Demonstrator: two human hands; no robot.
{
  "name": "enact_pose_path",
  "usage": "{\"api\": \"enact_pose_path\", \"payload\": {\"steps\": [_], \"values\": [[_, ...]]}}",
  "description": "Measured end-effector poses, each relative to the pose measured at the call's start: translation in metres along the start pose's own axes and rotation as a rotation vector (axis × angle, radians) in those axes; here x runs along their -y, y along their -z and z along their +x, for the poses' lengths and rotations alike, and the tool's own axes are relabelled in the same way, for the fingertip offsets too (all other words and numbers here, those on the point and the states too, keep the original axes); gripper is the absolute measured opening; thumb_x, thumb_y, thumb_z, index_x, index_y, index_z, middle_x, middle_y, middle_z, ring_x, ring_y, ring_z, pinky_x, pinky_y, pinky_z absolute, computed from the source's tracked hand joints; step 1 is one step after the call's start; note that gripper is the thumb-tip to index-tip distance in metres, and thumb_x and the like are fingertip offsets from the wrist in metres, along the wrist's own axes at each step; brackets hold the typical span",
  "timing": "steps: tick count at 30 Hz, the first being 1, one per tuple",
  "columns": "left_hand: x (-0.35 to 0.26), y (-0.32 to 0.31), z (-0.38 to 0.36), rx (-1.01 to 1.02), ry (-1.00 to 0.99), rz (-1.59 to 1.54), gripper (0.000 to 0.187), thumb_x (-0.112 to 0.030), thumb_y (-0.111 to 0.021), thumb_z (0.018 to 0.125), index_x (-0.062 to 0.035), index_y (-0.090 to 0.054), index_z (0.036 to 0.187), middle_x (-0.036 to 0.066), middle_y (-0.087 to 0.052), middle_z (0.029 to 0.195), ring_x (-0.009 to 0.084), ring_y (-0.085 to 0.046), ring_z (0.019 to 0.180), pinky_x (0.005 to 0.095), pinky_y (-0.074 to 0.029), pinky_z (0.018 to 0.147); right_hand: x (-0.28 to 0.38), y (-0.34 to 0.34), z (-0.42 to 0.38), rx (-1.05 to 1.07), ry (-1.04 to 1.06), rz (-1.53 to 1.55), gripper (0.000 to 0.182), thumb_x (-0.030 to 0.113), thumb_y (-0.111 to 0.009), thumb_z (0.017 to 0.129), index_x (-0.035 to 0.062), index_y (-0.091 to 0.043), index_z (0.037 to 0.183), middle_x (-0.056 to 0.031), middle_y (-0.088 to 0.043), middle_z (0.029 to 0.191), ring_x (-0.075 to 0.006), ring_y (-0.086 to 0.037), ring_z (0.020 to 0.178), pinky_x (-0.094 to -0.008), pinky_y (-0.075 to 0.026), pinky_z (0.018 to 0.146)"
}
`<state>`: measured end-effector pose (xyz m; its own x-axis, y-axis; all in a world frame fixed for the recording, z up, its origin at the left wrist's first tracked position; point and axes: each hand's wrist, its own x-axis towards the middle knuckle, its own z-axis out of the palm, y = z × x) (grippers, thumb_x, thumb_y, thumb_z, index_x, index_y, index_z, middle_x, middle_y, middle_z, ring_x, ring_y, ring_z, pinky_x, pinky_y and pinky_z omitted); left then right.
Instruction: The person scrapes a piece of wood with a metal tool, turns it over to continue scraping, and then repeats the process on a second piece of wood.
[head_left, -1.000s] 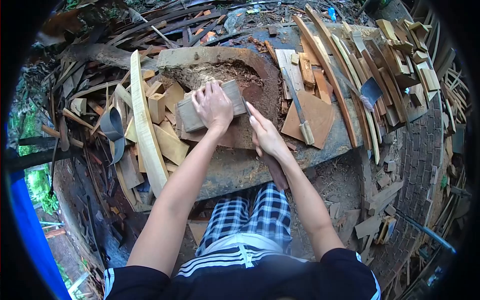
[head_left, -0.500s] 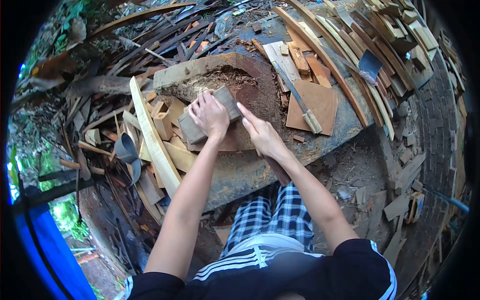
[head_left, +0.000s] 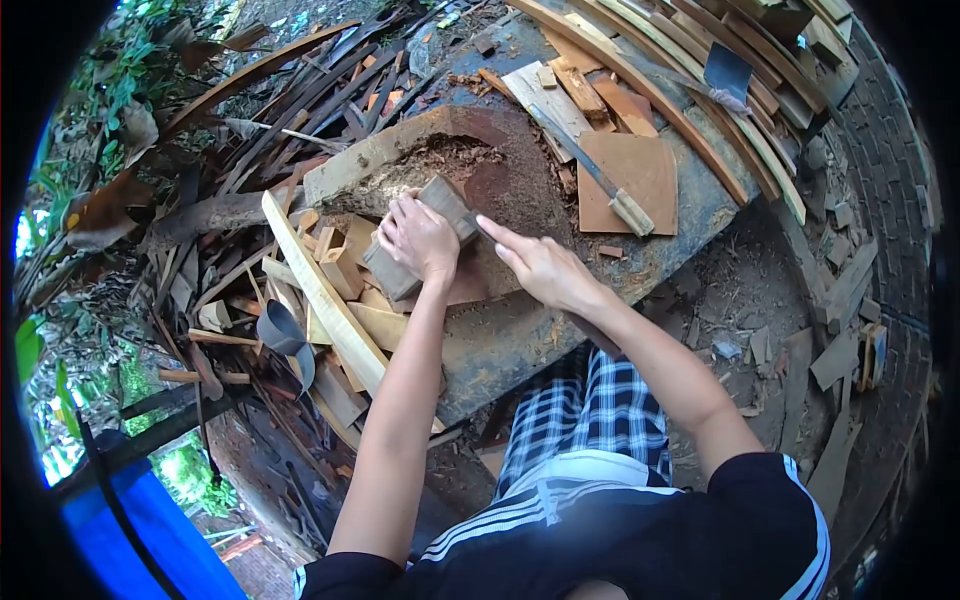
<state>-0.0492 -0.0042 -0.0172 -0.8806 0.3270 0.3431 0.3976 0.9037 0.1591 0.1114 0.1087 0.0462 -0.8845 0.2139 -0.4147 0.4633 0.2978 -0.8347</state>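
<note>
My left hand (head_left: 418,238) is wrapped over a grey-brown wood block (head_left: 448,205), which rests tilted on a large hollowed slab of wood (head_left: 515,175). Beside the block's right end, my right hand (head_left: 540,268) grips a dark-handled tool, its index finger stretched along it. The tool's handle (head_left: 598,338) shows below the wrist; its tip, near the block's edge, is mostly hidden. To the right, a long knife (head_left: 585,165) with a pale handle lies over a square brown board (head_left: 640,180).
Long curved wood strips (head_left: 660,95) run along the upper right. A pale plank (head_left: 325,290) slants left of my left arm, near a curled grey strip (head_left: 282,328) and small offcuts. Scrap wood (head_left: 330,95) is heaped behind. The worktable's edge (head_left: 590,305) lies in front of me.
The whole view has shifted and turned slightly. My right hand and forearm have tilted to a flatter angle, while my left hand stays on the block.
</note>
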Motion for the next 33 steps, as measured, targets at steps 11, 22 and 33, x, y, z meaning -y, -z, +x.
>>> {"api": "enact_pose_path", "payload": {"steps": [11,22,33], "values": [[0.000,0.004,0.001,0.057,0.009,0.047,0.024,-0.025,-0.045,0.099,-0.0165,-0.061,0.115,0.003,-0.063,0.115,0.0269,-0.055,0.114,0.0461,-0.033,0.105,-0.007,-0.008,0.020,-0.077,0.089,-0.069,0.048,0.032,-0.041,0.103,0.0315,-0.038,0.151,-0.0247,-0.068,0.109,-0.0459,-0.064,0.101,-0.0542,-0.051,0.090],[0.001,-0.001,0.006,0.044,0.055,0.065,0.024,-0.024,-0.046,0.099,-0.0152,-0.061,0.114,0.005,-0.062,0.116,0.0283,-0.055,0.114,0.0468,-0.034,0.104,-0.008,-0.011,0.038,-0.097,0.092,0.055,0.046,0.034,-0.041,0.102,0.0303,-0.043,0.148,-0.0281,-0.066,0.111,-0.0486,-0.062,0.103,-0.0555,-0.050,0.091],[-0.002,-0.002,0.006,-0.007,0.054,0.047,0.019,-0.020,-0.050,0.095,-0.0119,-0.062,0.108,0.006,-0.062,0.110,0.0261,-0.055,0.112,0.0467,-0.031,0.108,-0.009,-0.014,0.071,-0.052,0.054,0.133,0.048,0.031,-0.040,0.103,0.0277,-0.039,0.151,-0.0266,-0.064,0.119,-0.0455,-0.063,0.108,-0.0524,-0.049,0.097]]}}
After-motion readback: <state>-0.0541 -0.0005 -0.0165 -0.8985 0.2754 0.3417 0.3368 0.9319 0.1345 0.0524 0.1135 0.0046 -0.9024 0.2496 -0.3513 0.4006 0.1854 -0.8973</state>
